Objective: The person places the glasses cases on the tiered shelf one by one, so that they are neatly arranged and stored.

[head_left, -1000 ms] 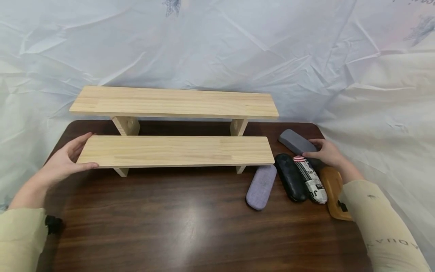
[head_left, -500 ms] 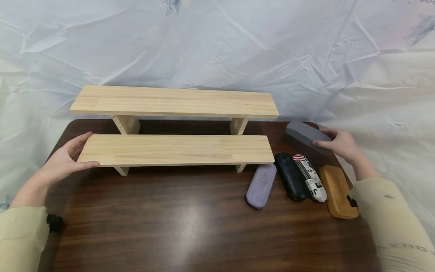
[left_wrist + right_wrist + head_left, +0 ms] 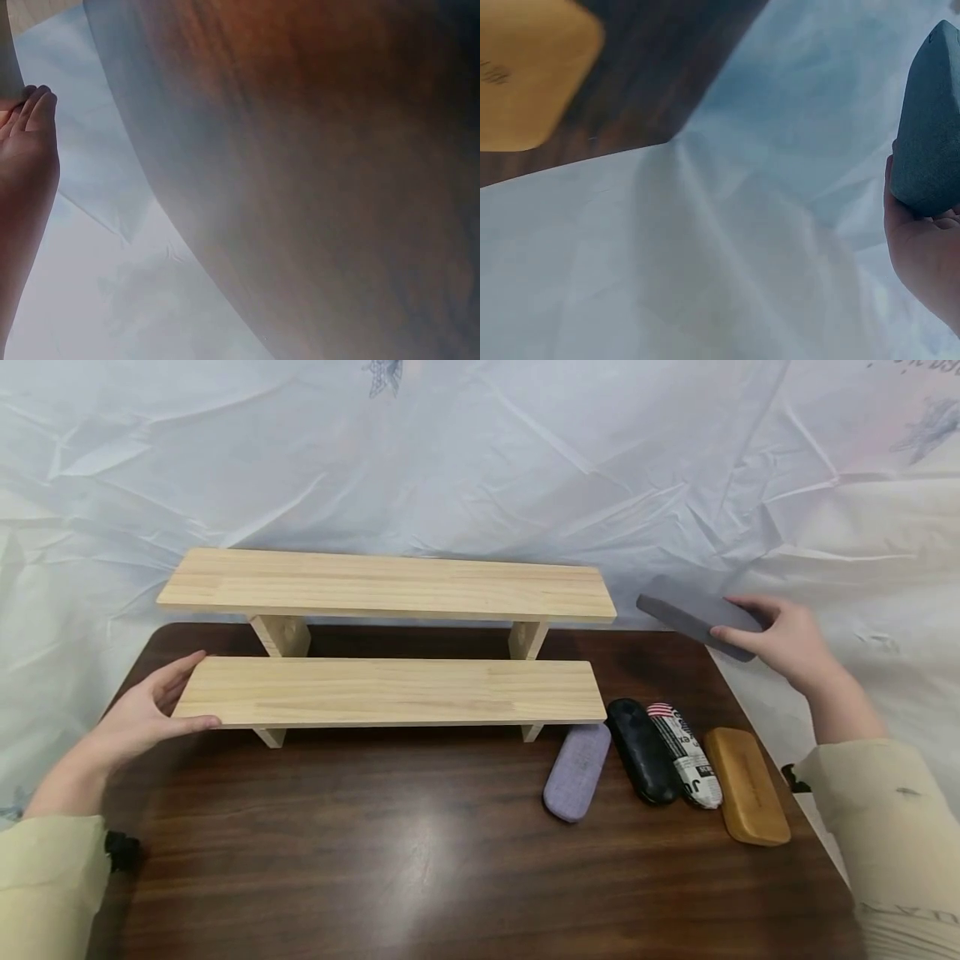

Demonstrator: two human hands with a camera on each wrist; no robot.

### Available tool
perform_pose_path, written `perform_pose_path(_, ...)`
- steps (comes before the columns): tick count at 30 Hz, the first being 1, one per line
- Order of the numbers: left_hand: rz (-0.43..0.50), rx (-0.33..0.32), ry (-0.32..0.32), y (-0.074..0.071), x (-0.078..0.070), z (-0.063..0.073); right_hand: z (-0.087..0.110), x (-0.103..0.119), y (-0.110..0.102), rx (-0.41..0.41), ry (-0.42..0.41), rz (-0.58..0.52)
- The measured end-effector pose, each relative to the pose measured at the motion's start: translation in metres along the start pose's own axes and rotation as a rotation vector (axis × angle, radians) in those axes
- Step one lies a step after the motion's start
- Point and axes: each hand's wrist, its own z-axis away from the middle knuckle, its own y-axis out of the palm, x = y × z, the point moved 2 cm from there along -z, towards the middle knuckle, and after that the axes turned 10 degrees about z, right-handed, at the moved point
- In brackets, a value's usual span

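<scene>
My right hand [image 3: 787, 639] holds a grey glasses case [image 3: 693, 614] by its near end, raised above the table's back right corner. In the right wrist view the same case [image 3: 930, 124] tilts up out of the fingers. On the left, my other hand [image 3: 142, 710] grips the end of the lower board of a two-tier wooden shelf [image 3: 390, 693], thumb along the front edge and fingers at the back corner. The left wrist view shows that hand [image 3: 30, 142] at the frame's edge, with most of the board outside the picture.
Right of the shelf lie a lilac glasses case [image 3: 577, 772], a black one [image 3: 642, 752], a newsprint-patterned one [image 3: 686, 756] and a tan one [image 3: 747, 785]. The shelf's upper board [image 3: 386, 585] stands higher at the back. A white sheet [image 3: 480, 460] hangs behind the dark table [image 3: 337, 860].
The right hand has lifted the grey glasses case off the table, carrying it up and to the right, away from the other cases. The left hand stays on the shelf.
</scene>
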Motion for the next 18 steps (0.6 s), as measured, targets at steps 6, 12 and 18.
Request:
perform_pose_path(6, -0.009, -0.004, 0.002, -0.001, -0.002, 0.002, -0.008, 0.035, -0.009, -0.036, -0.036, 0.028)
perform_pose_path(12, -0.031, 0.000, -0.010, -0.001, -0.001, 0.003, -0.018, 0.074, -0.002, -0.017, -0.061, 0.014)
perform_pose_path(18, -0.019, -0.002, -0.010, 0.001, -0.002, 0.002, -0.029, 0.111, 0.014, -0.008, -0.141, -0.080)
